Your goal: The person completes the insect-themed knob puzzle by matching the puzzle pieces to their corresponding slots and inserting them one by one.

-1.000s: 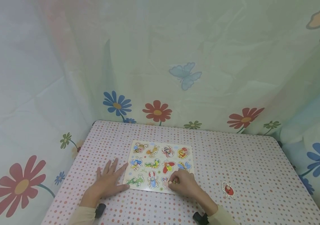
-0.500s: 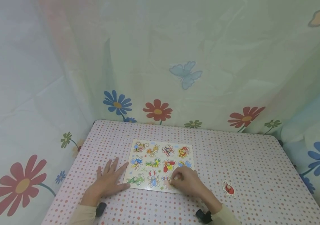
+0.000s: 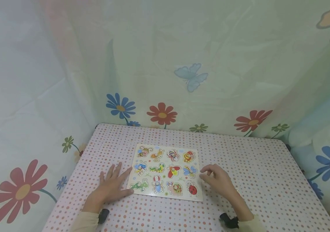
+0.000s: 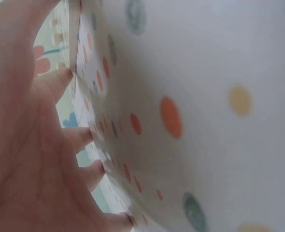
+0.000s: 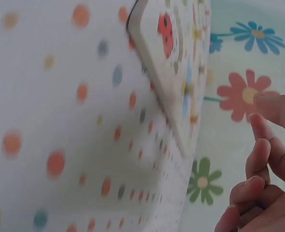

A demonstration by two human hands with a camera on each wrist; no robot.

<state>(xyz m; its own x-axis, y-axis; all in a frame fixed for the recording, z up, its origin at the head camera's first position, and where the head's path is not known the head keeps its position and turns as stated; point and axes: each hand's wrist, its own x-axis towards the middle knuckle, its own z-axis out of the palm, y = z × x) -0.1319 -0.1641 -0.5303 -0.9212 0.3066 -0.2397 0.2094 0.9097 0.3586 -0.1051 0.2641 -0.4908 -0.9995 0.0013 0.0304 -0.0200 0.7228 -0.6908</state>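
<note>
A wooden insect puzzle board (image 3: 182, 195) lies on the dotted tabletop, its pieces fitted with small knobs. My left hand (image 3: 111, 187) rests flat at the board's left edge, fingers spread, thumb along the lower corner. Just off the right edge is my right hand (image 3: 218, 180), fingers loosely bent and nothing between them. The snail piece (image 3: 176, 188) sits in its place in the bottom row. Beside it, the ladybug picture (image 3: 192, 190) shows no knob; in the right wrist view this ladybug (image 5: 166, 35) looks flat. My right forearm covers where the loose ladybug piece lay.
The dotted table (image 3: 269, 174) extends right of the board. A flower-printed curtain (image 3: 225, 80) stands behind the table and at both sides. Black wrist cameras (image 3: 229, 220) are strapped at the cuffs.
My right hand has let go of the snail piece, now in the board, and moved right, off the board. The loose ladybug piece has gone out of sight behind my right arm. The left hand stays.
</note>
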